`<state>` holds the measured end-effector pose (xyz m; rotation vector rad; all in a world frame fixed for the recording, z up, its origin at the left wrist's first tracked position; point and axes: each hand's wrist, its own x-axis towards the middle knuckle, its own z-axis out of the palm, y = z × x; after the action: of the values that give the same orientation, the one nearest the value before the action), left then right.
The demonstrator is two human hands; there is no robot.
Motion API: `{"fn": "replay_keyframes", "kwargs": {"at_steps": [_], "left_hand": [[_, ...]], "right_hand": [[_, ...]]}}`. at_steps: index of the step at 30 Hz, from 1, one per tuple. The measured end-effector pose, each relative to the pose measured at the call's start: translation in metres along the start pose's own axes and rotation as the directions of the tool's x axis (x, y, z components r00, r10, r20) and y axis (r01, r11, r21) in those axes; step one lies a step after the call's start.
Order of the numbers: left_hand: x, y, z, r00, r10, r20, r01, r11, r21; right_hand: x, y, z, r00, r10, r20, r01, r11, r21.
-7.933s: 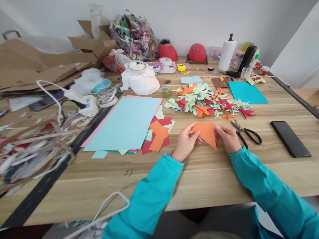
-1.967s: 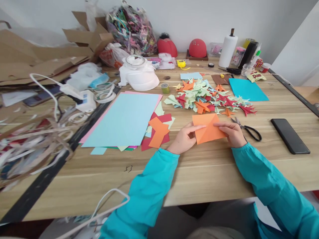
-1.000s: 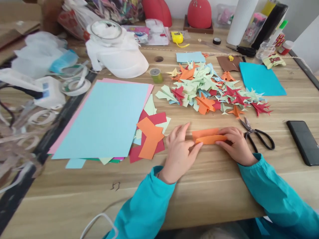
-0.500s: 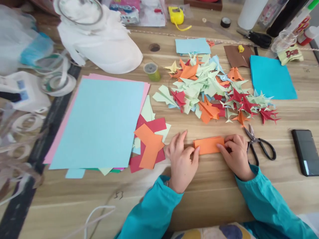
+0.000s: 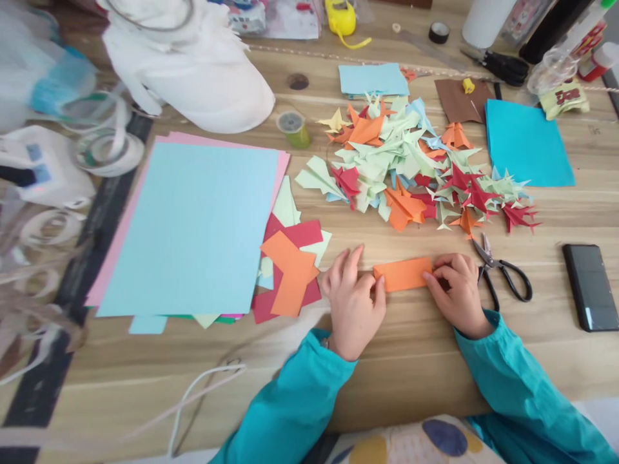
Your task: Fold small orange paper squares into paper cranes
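Between my hands is a small folded rectangle of orange paper point(image 5: 403, 274), long side running left to right. My left hand point(image 5: 354, 306) pinches its left end with thumb and forefinger, the other fingers stretched upward. The right end is pinched by the thumb and fingers of my right hand point(image 5: 455, 293). Black-handled scissors point(image 5: 503, 270) lie just beyond the right hand, blades partly apart. Behind the paper spreads a heap of folded paper planes point(image 5: 396, 151) in pale green, orange, red and blue.
Large sheets, light blue point(image 5: 193, 225) over pink, lie left, with orange scraps point(image 5: 294, 274) beside them. A phone point(image 5: 590, 287) is at right; blue square paper point(image 5: 529, 142) and a yellow tape measure point(image 5: 341, 18) sit farther back. A white cord point(image 5: 188, 386) crosses the near left.
The whole scene sits slightly higher in view as the camera tilts. The far long edge of the orange paper, doubled earlier, now looks flat; both hands keep to its ends.
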<state>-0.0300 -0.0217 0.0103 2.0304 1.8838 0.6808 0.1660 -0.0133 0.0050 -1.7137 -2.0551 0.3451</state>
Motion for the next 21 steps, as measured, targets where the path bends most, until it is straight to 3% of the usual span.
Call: {"fn": "replay_keyframes", "kwargs": {"at_steps": [9,18,21], "left_hand": [[-0.0015,-0.002,0.0003,1.0,0.017,-0.003,-0.017,1.0,-0.026],[-0.0005,-0.0014,-0.002,0.999,-0.022,0.031,0.024,0.998,-0.059],[-0.0046,0.0006,-0.004,0.999,-0.036,-0.022,0.035,0.998,-0.049]], "right_hand": [[-0.0024,-0.0001,0.0028,0.998,-0.007,-0.064,0.006,1.0,-0.018],[-0.0026,0.0005,0.0018,1.0,-0.002,-0.031,0.001,0.999,-0.032],[-0.0026,0.0009,0.0014,1.0,0.001,-0.028,-0.001,1.0,-0.024]]}}
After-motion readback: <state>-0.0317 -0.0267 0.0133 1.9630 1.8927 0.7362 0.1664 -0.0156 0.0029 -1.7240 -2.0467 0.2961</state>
